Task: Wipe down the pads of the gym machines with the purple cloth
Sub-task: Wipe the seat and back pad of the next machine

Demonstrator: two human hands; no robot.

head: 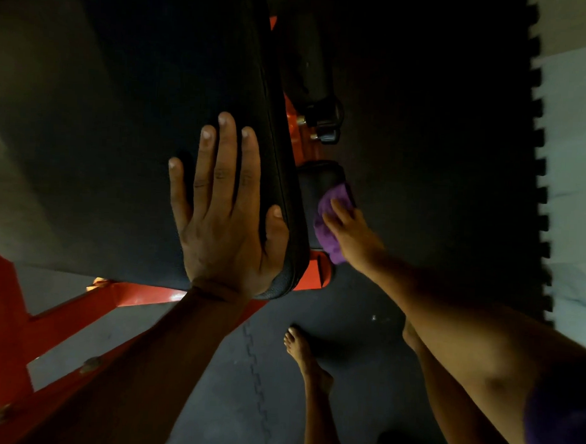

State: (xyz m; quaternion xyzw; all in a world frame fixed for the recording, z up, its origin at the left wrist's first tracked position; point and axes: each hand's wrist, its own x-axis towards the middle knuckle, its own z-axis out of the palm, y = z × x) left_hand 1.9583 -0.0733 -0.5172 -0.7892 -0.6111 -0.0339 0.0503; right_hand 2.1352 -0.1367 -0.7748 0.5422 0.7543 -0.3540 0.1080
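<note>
L hand (223,219) flat, fingers straight, on big black pad (122,116) mid-frame; R hand (352,234) presses purple cloth (331,223) onto small pad (314,186), fingers' grip unclear.

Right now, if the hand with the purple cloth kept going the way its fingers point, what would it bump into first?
The right hand already presses the purple cloth on the small black pad. Going on up and left, it would likely meet the big black pad's side edge next, though depth is hard to judge.

Large black pad (122,132) cut off by the upper left of the frame; small pad (314,189) partly hidden behind it and under the purple cloth (331,223); upper centre too dark to read
</note>
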